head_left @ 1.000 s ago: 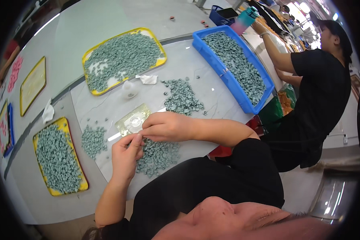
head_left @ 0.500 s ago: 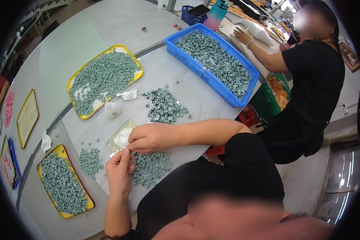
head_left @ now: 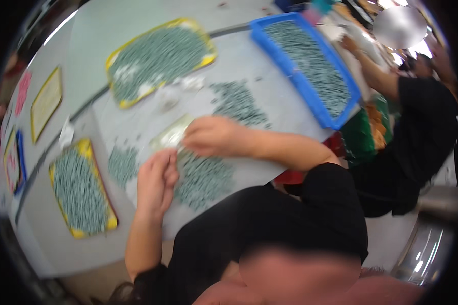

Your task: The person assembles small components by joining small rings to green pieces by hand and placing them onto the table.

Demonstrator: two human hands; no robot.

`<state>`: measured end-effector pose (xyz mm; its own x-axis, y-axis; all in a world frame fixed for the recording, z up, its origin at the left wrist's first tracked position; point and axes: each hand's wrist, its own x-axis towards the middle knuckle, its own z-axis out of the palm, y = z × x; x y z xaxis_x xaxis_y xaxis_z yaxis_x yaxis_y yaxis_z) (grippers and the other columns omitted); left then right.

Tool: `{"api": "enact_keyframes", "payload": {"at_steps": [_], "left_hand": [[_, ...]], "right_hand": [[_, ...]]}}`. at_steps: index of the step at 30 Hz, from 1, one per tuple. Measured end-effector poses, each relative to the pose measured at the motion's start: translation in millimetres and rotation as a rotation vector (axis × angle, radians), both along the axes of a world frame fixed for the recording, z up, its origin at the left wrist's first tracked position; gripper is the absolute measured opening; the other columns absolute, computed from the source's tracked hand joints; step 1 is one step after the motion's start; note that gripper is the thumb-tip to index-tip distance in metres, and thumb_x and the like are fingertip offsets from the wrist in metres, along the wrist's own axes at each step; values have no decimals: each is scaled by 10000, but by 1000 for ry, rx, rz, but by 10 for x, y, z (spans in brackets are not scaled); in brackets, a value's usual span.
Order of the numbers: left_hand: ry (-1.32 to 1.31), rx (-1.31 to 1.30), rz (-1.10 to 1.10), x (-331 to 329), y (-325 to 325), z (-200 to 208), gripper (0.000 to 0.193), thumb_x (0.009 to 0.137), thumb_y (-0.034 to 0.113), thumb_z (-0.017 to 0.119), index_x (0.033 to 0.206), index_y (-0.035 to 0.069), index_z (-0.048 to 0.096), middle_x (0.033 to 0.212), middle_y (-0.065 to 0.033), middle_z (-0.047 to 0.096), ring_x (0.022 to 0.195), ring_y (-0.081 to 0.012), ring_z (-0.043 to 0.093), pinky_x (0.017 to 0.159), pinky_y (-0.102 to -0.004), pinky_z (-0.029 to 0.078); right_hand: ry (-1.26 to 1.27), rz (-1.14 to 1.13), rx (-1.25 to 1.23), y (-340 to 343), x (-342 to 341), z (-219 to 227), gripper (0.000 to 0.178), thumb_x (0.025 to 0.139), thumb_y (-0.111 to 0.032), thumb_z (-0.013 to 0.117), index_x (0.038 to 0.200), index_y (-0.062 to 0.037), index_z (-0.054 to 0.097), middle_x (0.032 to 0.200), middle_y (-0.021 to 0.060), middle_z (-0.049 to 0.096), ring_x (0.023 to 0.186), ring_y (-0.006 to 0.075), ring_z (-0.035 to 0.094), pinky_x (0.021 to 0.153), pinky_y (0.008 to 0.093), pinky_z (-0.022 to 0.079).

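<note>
Left hand (head_left: 156, 177) and right hand (head_left: 215, 136) are curling, nearly meeting beside a yellowish rectangular pad (head_left: 169, 135); blur is hiding whether they're pinching anything.

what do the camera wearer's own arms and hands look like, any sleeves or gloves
Short, plain-looking black fabric sleeves cover the upper arms, leaving the forearms bare. The left hand and right hand wear no gloves, and no watch or bracelet shows. Blur makes it impossible to tell whether the fingers carry rings.
</note>
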<state>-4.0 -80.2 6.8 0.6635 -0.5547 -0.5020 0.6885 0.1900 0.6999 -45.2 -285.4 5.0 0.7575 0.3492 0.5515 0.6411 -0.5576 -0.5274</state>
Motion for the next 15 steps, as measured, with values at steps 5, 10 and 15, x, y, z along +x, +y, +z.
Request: {"api": "enact_keyframes", "payload": {"at_steps": [5,10,15], "left_hand": [[210,-193,152,302,269,61,174,908,145,468,807,11,515,708,-4,449,543,-65,340,454,-191,259],[21,-7,-100,366,559,144,216,921,199,481,770,44,478,624,22,391,559,-55,335,472,-184,270],[-856,495,-371,180,691,-82,206,883,199,575,824,2,590,642,-3,498,607,-70,449,557,-197,387]], "right_hand": [[25,-55,85,98,114,76,255,669,36,711,907,-47,667,826,65,618,686,191,613,580,261,501],[34,-86,36,187,147,53,251,670,46,704,905,-37,670,807,67,624,691,177,613,576,253,497],[35,-102,10,215,152,68,235,675,61,694,891,-30,668,797,68,626,681,170,612,567,250,496]]}}
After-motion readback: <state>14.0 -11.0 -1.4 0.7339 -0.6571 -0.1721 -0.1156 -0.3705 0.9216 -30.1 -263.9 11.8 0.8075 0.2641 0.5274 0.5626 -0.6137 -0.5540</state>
